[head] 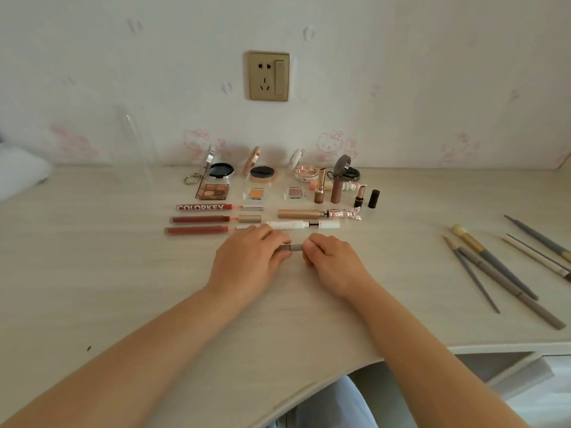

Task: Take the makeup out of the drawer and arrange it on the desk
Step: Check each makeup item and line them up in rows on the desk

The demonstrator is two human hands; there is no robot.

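Makeup lay in tidy rows on a pale wooden desk [92, 273] that stood against a wall papered with faint pink cartoon cats. Near the middle of the desk, both hands met on a small grey tube [293, 247] lying flat on the surface. The left hand [250, 257] curled its fingers around the tube's left end, and the right hand [332, 261] pinched its right end, so only a short middle section showed between them.

Just beyond the hands lay a white tube [301, 224] with its cap pulled off, and beyond that a gold mascara [315, 214] with an ornate pink cap. To their left, three red lip glosses [200, 219] lay side by side, the farthest one printed COLORKEY. Farther back sat an eyeshadow palette [213, 191], an orange blush pan [255, 193] and a pink blush pan [295, 192]. Along the wall stood three open compacts [261, 171], and to their right a cluster of upright lipsticks [321, 185] and a black cap [374, 198].

On the right side of the desk, well apart from the rows, several long makeup brushes [500, 267] lay at angles. A gold wall socket [268, 75] was set above the compacts. At the near right, an open drawer [494, 366] showed below the desk edge.
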